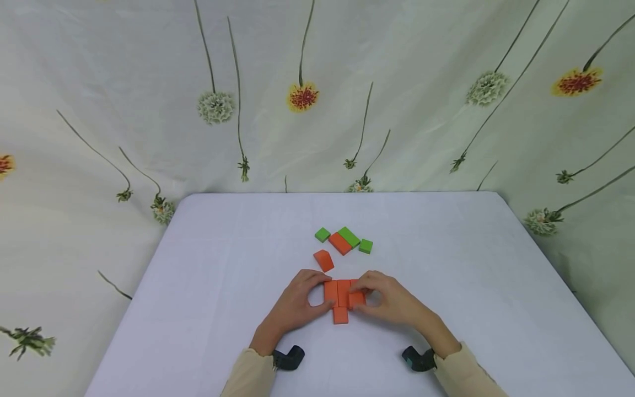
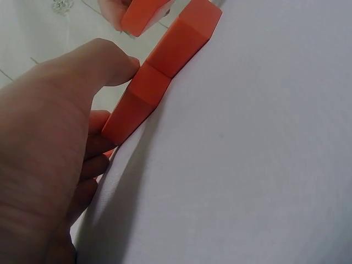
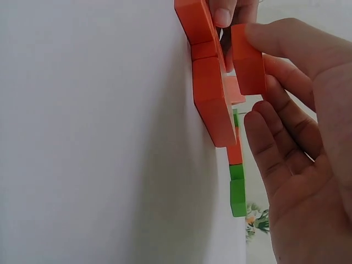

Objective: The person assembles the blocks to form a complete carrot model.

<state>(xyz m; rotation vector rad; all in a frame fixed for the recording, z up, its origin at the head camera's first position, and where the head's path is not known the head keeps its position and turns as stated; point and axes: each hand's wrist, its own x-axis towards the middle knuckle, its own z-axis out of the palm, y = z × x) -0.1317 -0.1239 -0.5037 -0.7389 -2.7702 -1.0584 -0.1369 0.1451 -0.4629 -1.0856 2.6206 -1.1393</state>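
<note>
Several orange blocks lie side by side on the table, with one small orange block [image 1: 340,315] at the near side of the group. My left hand [image 1: 301,300] grips the left orange block [image 1: 331,293], thumb at its near end and fingers at its far end. In the left wrist view, that block [image 2: 127,115] rests on the cloth against its neighbours. Between thumb and fingers my right hand [image 1: 389,298] pinches another orange block [image 1: 358,300]. The right wrist view shows this pinched block [image 3: 248,63] raised above an orange block [image 3: 212,99] on the table.
Beyond the hands lie a loose orange block with a slanted side [image 1: 324,261], an orange rectangular block [image 1: 340,243], a green rectangular block [image 1: 349,237] and two small green blocks, one left [image 1: 322,235] and one right [image 1: 365,246]. A flowered curtain [image 1: 421,110] hangs behind the white-covered table [image 1: 223,248].
</note>
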